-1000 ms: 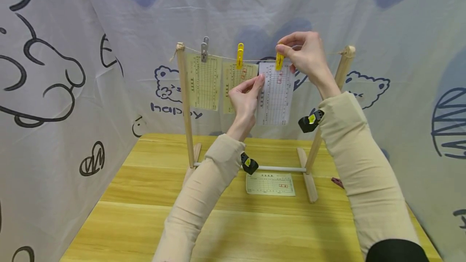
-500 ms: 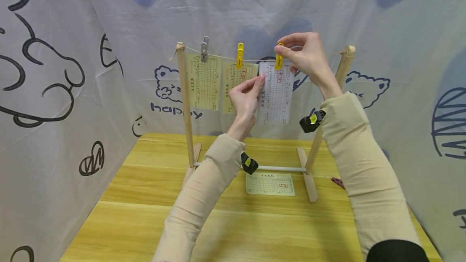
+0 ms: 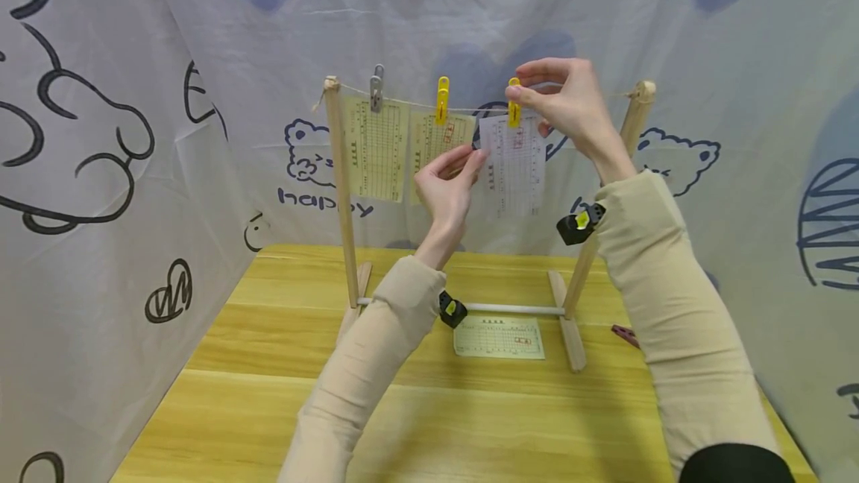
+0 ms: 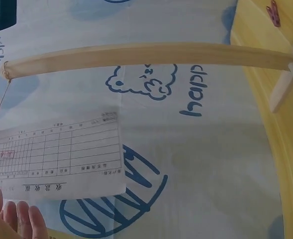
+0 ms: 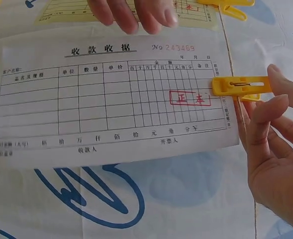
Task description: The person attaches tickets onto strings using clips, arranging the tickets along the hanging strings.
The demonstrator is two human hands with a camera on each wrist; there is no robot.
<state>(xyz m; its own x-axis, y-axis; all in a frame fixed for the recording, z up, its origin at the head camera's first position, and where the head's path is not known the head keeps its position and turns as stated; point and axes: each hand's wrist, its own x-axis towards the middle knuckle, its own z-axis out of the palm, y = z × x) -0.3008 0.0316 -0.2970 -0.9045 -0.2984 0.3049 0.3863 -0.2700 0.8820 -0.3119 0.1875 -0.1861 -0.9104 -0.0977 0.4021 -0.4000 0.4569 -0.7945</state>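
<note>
A white receipt slip [image 5: 106,112] printed with a table and a red stamp hangs from a string line. A yellow clothespin [image 5: 241,85] bites its top edge and the string. My right hand [image 3: 564,99] pinches the handle end of that clothespin between thumb and fingers. Just left of the slip, my left hand [image 3: 446,185] is held up with nothing in it. Its fingertips [image 5: 156,15] stand apart from the paper, in front of a neighbouring yellow slip [image 3: 429,136].
A grey clothespin [image 3: 376,89] and another yellow clothespin [image 3: 442,100] hold yellowish slips on the line. Wooden posts [image 3: 342,200] carry the string. On the table [image 3: 268,393] lie another slip [image 3: 499,339] and a dark red clothespin [image 3: 625,335]. A patterned cloth hangs behind.
My left hand has let go of the white slip's left edge and drawn slightly left. The slip's lower end has swung back and right. My right hand stays at the yellow clothespin.
</note>
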